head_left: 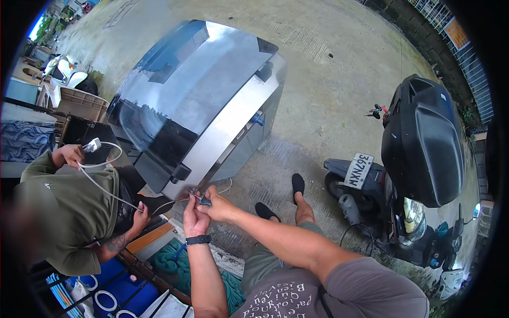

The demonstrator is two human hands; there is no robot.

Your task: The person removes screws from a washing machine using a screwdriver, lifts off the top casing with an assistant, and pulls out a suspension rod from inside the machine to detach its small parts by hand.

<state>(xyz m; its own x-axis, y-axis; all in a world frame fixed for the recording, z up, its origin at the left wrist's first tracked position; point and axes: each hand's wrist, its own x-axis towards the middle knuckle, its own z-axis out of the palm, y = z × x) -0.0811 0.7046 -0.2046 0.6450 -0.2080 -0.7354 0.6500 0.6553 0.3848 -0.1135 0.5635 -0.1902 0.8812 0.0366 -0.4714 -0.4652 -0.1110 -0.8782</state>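
Note:
My left hand (195, 214), with a black band on the wrist, has its fingers closed around something small at the lower corner of a large silver and dark glass-topped cabinet (207, 90). Right beside it, my right hand (217, 205) grips a small teal-and-dark tool (203, 201). A thin white cable (167, 204) runs to my fingers from the left, and its loose end curves up past my right hand. What exactly my left fingers pinch is too small to make out.
At the left a co-worker in a green shirt (79, 217) holds the cable and its white plug (92, 144). A black scooter with a top box (429, 143) stands at the right. Blue containers (116, 281) and green netting (175, 265) lie below left. A white scooter (66, 71) is behind.

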